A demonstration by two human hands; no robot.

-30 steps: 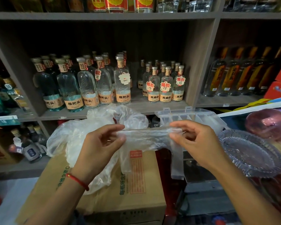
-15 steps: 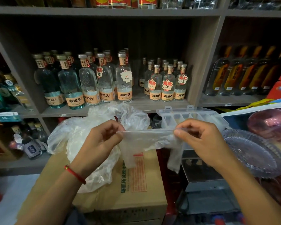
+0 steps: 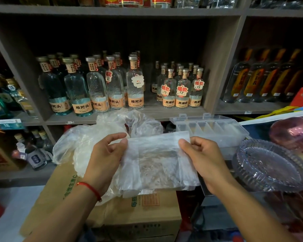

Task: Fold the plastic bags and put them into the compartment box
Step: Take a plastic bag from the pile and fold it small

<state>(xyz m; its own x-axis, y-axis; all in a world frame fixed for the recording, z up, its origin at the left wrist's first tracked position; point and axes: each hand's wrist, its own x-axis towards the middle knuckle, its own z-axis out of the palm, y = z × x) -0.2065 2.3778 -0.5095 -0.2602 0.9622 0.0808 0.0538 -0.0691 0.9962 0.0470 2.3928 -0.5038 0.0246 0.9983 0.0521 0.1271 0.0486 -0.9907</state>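
Clear plastic, thin and creased, was what we held: one plastic bag (image 3: 157,159) stretched flat between our hands above a cardboard box (image 3: 138,212). Our left hand (image 3: 107,154) pinched its upper left corner between thumb and forefinger; our right hand (image 3: 201,158) pinched the upper right corner, its other fingers curled out of sight behind the film. The bag's lower edge hung over the box and hid part of the printing there, so we could read only a few green characters and an orange panel too blurred to make out. Behind the left hand lay a crumpled heap of bags (image 3: 98,135), its near side hidden by our wrist, which wore a red string (image 3: 90,188). Just past the right hand stood the compartment box (image 3: 217,128), clear, lid up, its dividers showing; we could not tell what lay in the cells. To the right sat a glass dish (image 3: 273,165), cut off by the frame. On the shelf (image 3: 164,114) behind stood bottles (image 3: 135,88) labelled 粮把头 and smaller bottles (image 3: 182,91) labelled 高粱白, with red tags marked 爆款 15.
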